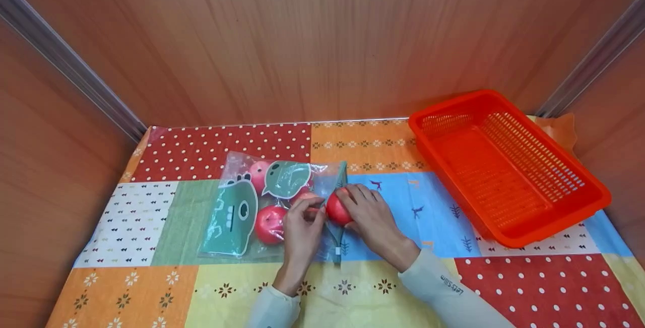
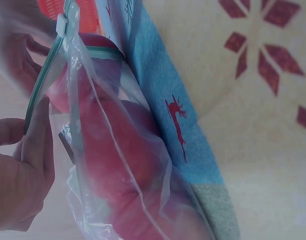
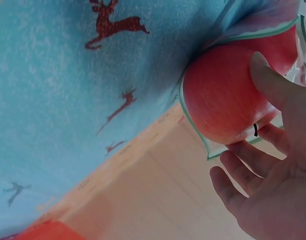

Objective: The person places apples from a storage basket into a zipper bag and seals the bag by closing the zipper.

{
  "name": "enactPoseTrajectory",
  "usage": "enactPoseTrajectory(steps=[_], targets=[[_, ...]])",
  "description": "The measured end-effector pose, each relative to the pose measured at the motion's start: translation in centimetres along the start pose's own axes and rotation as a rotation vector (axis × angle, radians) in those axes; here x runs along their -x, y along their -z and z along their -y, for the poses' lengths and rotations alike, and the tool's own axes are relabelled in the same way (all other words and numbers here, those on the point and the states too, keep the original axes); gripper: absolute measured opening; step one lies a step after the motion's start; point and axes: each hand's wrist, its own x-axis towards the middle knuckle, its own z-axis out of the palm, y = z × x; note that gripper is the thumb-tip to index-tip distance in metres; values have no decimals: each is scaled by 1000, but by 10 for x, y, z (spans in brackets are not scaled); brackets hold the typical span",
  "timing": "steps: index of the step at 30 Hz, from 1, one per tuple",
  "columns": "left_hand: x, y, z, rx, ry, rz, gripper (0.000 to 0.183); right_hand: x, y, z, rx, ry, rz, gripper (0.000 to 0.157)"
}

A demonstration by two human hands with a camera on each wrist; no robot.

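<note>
A clear zip bag (image 1: pixel 229 227) with green cartoon prints lies flat, its mouth facing right. Several red and pink round fruits (image 1: pixel 269 224) show through the plastic. At that mouth my right hand (image 1: pixel 374 219) grips a red apple (image 3: pixel 222 95) between thumb and fingers; a dark stem is visible in the right wrist view. The apple sits within the parted green-edged opening. My left hand (image 1: pixel 302 230) pinches the bag's rim, as the left wrist view shows, with thumb and finger on the green zip strip (image 2: pixel 40 90). A white slider (image 2: pixel 62 25) is at one end of the strip.
A red-orange plastic basket (image 1: pixel 504 177) stands at the right, tilted in angle against the back wall. A patchwork cloth (image 1: pixel 393 287) covers the table. Wood-grain panels (image 1: pixel 322 41) rise behind and at both sides.
</note>
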Motion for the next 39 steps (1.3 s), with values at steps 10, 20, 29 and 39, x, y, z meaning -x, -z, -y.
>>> enactPoseTrajectory(steps=[10,20,29,39], targets=[[-1,-1,1,-3,-31,-31,22,-3,-5,4,-47,-54,13,71],[-2,0,-1,-2,-15,-33,21,-7,-10,10,-94,-110,21,72],[-1,0,-4,-31,-21,-46,21,-11,-15,16,-119,-119,19,72],[0,1,-6,-47,-28,-82,23,-19,-20,19,-145,-134,34,66]])
